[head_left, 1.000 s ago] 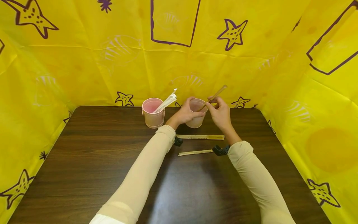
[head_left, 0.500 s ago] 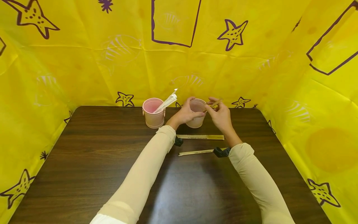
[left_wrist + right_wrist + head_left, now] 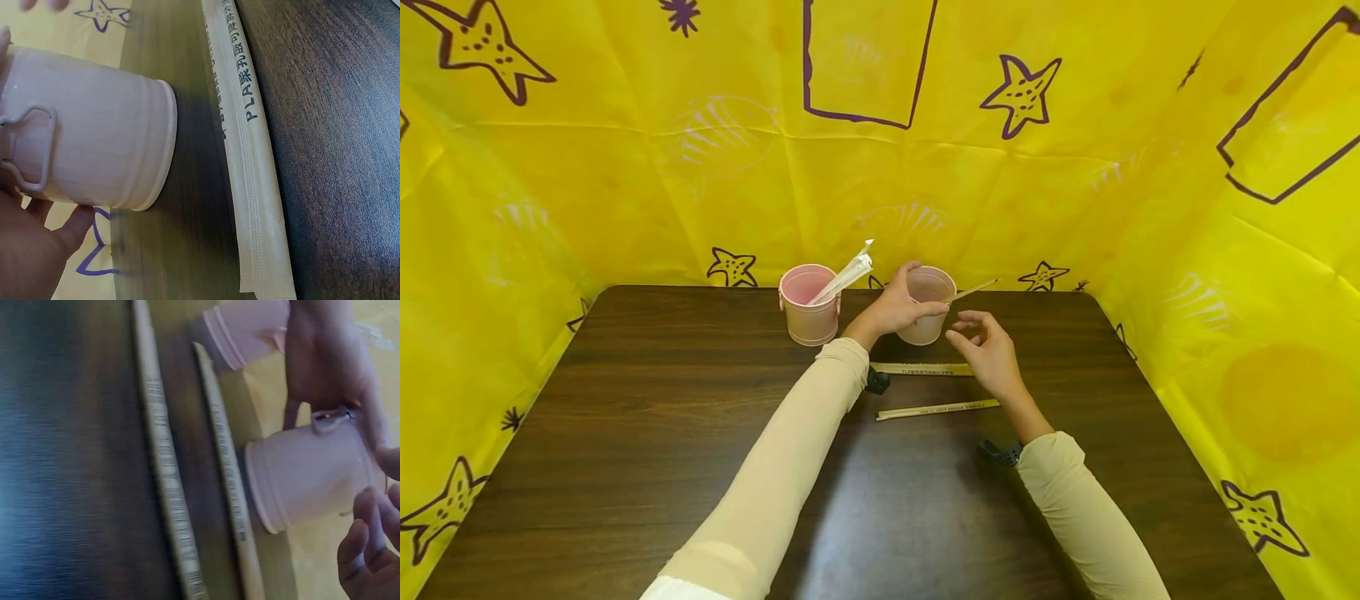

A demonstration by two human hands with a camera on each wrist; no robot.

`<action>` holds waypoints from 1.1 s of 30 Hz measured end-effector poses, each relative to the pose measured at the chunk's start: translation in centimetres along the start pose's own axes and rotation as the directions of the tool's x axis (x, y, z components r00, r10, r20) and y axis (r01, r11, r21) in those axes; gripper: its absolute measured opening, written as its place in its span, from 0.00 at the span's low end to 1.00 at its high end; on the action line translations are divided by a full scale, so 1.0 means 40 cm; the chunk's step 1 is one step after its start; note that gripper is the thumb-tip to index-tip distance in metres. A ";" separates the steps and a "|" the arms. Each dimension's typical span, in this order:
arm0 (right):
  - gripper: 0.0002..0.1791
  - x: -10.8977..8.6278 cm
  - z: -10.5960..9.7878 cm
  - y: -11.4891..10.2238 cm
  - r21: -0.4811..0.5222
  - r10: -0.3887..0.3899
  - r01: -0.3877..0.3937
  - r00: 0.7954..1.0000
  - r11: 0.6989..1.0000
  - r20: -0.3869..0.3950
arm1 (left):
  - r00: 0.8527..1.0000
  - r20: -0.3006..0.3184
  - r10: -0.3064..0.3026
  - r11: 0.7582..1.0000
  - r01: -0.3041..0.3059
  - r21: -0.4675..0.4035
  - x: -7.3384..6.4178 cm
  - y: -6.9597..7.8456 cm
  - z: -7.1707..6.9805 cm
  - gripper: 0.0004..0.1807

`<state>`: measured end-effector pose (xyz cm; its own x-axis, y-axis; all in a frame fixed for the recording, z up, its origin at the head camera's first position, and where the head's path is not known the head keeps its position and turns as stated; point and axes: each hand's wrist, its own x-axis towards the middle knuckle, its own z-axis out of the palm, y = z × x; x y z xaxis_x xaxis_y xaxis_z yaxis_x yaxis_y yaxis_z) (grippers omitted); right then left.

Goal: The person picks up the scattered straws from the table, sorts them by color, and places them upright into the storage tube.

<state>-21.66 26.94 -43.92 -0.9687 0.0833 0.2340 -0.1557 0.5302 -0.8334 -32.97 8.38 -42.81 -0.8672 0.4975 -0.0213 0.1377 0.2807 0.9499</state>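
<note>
My left hand grips the small pink bucket on the right by its rim, thumb across the near side. The same bucket stands upright on the table in the left wrist view, its handle loop showing. A paper-wrapped straw leans out of it to the right. Just right of that bucket is my right hand, fingers loosely bent with nothing between them. Two more wrapped straws, the far one and the near one, lie across the table in front; the right hand overlaps the far one's end.
A second pink bucket stands to the left, with white-wrapped straws leaning out of it. Both buckets are near the back edge of the dark wooden table. A yellow patterned sheet rises behind and at both sides.
My right hand lowered the straw into the right bucket, let go of it and drew back toward me. The left hand stays on the bucket.
</note>
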 end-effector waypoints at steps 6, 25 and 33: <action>0.17 -0.054 0.007 -0.011 -0.025 0.042 -0.037 0.977 0.999 0.209 | 1.000 -0.008 0.000 1.000 0.000 0.014 0.000 -0.002 0.000 0.57; 0.14 -0.101 0.051 -0.003 -0.194 -0.005 0.173 0.758 0.966 0.652 | 1.000 -0.018 -0.007 1.000 0.007 0.007 0.000 -0.001 0.004 0.57; 0.03 -0.113 0.063 0.008 -0.224 -0.051 0.251 0.764 0.942 0.643 | 1.000 -0.016 -0.004 1.000 0.004 0.001 -0.001 0.003 0.002 0.57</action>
<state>-17.84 24.61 -46.51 -0.8565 -0.5061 -0.1009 -0.3466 0.7090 -0.6141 -32.89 8.45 -42.70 -0.8755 0.4828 -0.0203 0.1345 0.2838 0.9494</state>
